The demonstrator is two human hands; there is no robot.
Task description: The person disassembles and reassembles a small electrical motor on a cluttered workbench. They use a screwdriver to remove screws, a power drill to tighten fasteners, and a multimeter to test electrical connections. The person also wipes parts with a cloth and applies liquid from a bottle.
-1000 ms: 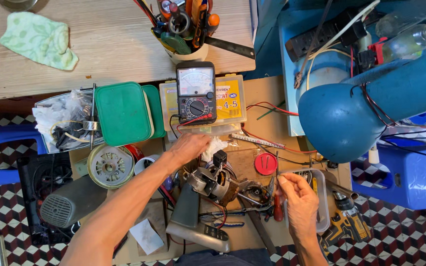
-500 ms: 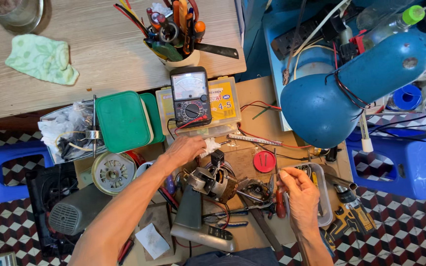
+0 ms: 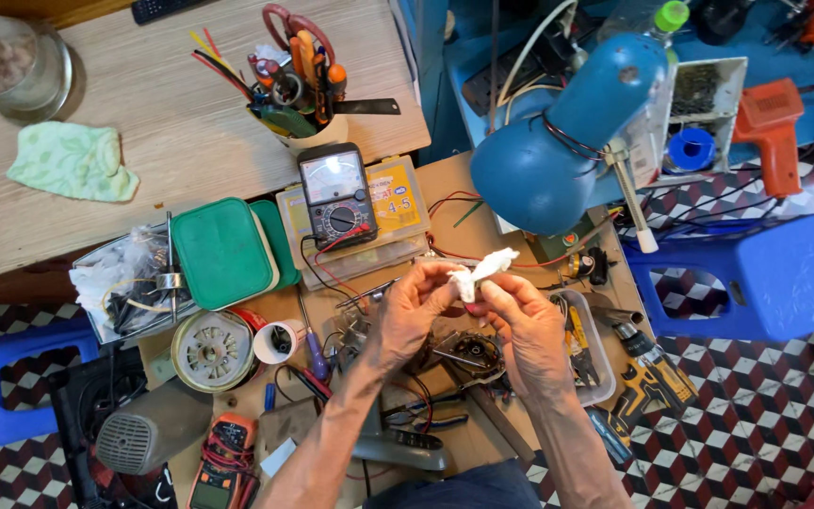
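Both my hands have come up off the bench since a moment ago, when my left pressed the white wad down on the motor and my right worked lower to the side; now they meet in front of me. My left hand (image 3: 414,311) and right hand (image 3: 523,319) pinch a crumpled white scrap of tissue or cloth (image 3: 482,270) between the fingertips, both closed on it, one end sticking up toward the blue desk lamp (image 3: 558,141). Directly beneath my hands lies the small opened motor assembly (image 3: 463,353) among loose wires. Just beyond my left hand sits an analogue multimeter (image 3: 336,195) on a yellow-lidded parts box (image 3: 398,203), its red lead trailing back toward me. Farther left are a green-lidded box (image 3: 223,253) and a round metal rotor part (image 3: 213,351). To my right, a clear tray of pliers (image 3: 581,344). The work looks to be at a wiping stage, the wad being reshaped; the next move calls for a firm twisted tip, I judge.
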